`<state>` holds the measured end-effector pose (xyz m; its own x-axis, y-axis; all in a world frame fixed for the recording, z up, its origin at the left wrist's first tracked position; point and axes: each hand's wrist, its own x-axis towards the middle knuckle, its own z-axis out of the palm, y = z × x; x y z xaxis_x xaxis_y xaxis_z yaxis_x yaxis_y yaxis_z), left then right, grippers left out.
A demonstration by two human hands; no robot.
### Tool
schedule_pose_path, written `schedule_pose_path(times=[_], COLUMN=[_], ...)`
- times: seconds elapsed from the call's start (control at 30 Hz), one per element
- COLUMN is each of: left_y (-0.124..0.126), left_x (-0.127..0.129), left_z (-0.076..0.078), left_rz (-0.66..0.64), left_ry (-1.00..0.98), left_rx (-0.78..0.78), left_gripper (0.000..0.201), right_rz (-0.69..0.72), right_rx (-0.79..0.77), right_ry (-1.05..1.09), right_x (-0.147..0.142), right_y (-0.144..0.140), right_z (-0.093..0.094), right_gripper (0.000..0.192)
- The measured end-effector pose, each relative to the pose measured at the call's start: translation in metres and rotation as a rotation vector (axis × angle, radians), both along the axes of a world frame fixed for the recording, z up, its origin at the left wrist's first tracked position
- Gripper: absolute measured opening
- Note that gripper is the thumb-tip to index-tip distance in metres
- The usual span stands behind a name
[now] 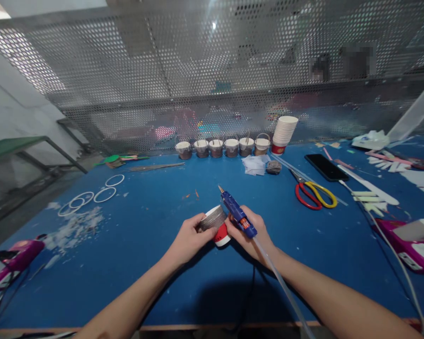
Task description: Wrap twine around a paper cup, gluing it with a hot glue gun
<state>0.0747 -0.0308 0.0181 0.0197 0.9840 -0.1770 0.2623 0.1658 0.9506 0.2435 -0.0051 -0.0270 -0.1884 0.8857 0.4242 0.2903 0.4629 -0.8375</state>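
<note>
Blue glue gun (pixel 237 214) gripped in right hand (pixel 251 233), nozzle pointing away over the cup (pixel 216 224). Left hand (pixel 189 238) clasped round that cup, held just above the table (pixel 144 263). Scissors (pixel 313 193) right of the cup; white rings (pixel 104 194) well left.

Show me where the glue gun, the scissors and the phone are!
glue gun (pixel 237 214), head view, on its blue body.
scissors (pixel 316 194), head view, on the red and yellow handles.
phone (pixel 326 167), head view, on its dark screen.
</note>
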Motion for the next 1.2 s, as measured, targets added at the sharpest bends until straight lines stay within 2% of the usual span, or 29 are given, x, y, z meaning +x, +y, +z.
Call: schedule_pose_path(times=[0.2,0.43,0.57,0.73,0.9,0.97,1.07,1.2], left_y=[0.001,0.002,0.002,0.002,0.003,0.004,0.004,0.003], left_x=[0.000,-0.009,-0.013,-0.013,-0.015,-0.016,-0.016,-0.015], left_z=[0.001,-0.008,-0.009,-0.009,-0.011,-0.011,-0.011,-0.007], left_rz=[-0.021,-0.057,-0.071,-0.057,-0.014,-0.005,0.016,0.058], left_ry=[0.004,-0.052,-0.162,-0.324,-0.395,-0.383,-0.285,-0.078], left_rx=[0.021,0.033,0.003,-0.005,0.032,0.041,0.058,0.094], left_gripper=[0.019,0.022,0.031,0.034,0.031,0.028,0.026,0.040], right_rz=[-0.004,-0.006,-0.011,-0.079,0.093,0.134,0.108,0.020], right_rx=[-0.006,-0.036,-0.127,-0.291,-0.402,-0.388,-0.285,-0.089], right_ry=[0.002,0.044,0.170,0.312,0.397,0.379,0.272,0.107], right_x=[0.000,0.000,0.001,-0.001,-0.004,-0.004,-0.002,0.000], right_y=[0.000,0.002,0.006,0.012,0.005,0.002,0.001,0.003], right_z=[0.003,0.005,0.005,0.004,0.005,0.005,0.003,0.001], right_gripper=[0.009,0.008,0.008,0.018,0.031,0.033,0.034,0.029])
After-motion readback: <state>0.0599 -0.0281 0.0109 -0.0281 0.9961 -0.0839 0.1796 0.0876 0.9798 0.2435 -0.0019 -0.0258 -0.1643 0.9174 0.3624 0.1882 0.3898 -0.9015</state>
